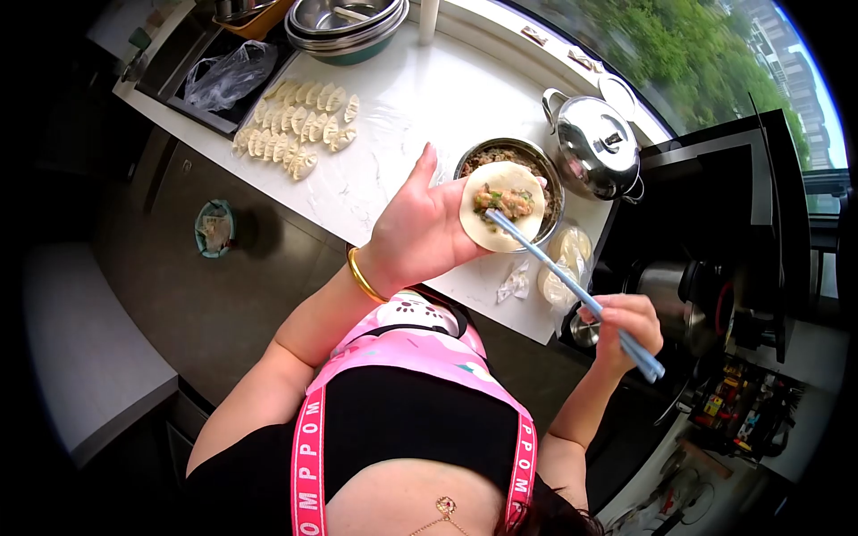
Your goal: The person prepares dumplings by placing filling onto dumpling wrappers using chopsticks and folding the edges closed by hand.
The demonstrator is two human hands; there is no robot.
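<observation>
A round dough wrapper (pixel 480 230) lies flat on the fingers of my left hand (pixel 423 221), its thumb stretched out to the side. Meat and vegetable filling (pixel 508 200) sits in the middle of the wrapper. My right hand (pixel 628 332) is closed around light blue chopsticks (pixel 572 285), whose tips touch the filling. Partly hidden behind the wrapper is a metal bowl of filling (pixel 551 214). Plastic-wrapped stacks of wrappers (pixel 565 263) lie near the counter edge. Rows of folded dumplings (pixel 299 121) rest on the counter at the left.
A lidded steel pot (pixel 596 147) stands behind the bowl, near the window. Nested metal bowls (pixel 346 31) are at the back left, beside a sink with a plastic bag (pixel 231 76). A crumpled tissue (pixel 514 281) lies at the counter edge. A small bin (pixel 214 229) stands on the floor.
</observation>
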